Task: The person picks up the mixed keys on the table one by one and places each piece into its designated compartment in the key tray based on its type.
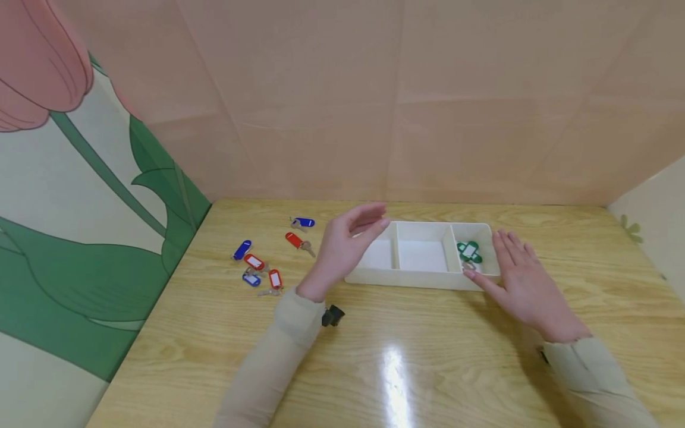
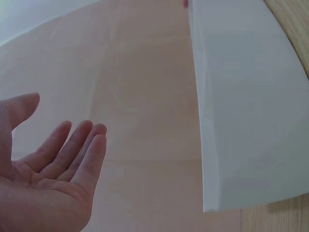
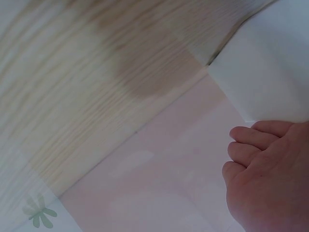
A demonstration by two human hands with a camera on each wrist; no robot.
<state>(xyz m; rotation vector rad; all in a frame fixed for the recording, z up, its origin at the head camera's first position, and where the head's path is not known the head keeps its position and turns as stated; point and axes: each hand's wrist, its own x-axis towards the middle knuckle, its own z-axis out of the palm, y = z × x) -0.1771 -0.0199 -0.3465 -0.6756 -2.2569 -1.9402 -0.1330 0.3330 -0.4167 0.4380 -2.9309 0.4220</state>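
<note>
A long white tray with three compartments (image 1: 407, 279) lies on the wooden table. Its right compartment holds green key tags (image 1: 470, 252) with a bit of metal key showing; the middle one is bare. At the tray's left end my left hand (image 1: 342, 244) is raised, thumb and fingers apart and nothing between them. The left wrist view shows that palm beside the white tray wall (image 2: 256, 106), with a gap between. My right hand (image 1: 527, 291) lies against the tray's right end, fingers extended along the end wall and thumb at the front corner.
Left of the tray lie keys with red tags (image 1: 254, 261) and blue tags (image 1: 243, 249), several close together. Farther back are another red tag (image 1: 294, 240) and a blue tag (image 1: 305, 222). A pinkish wall covering (image 1: 396, 119) rises behind the table.
</note>
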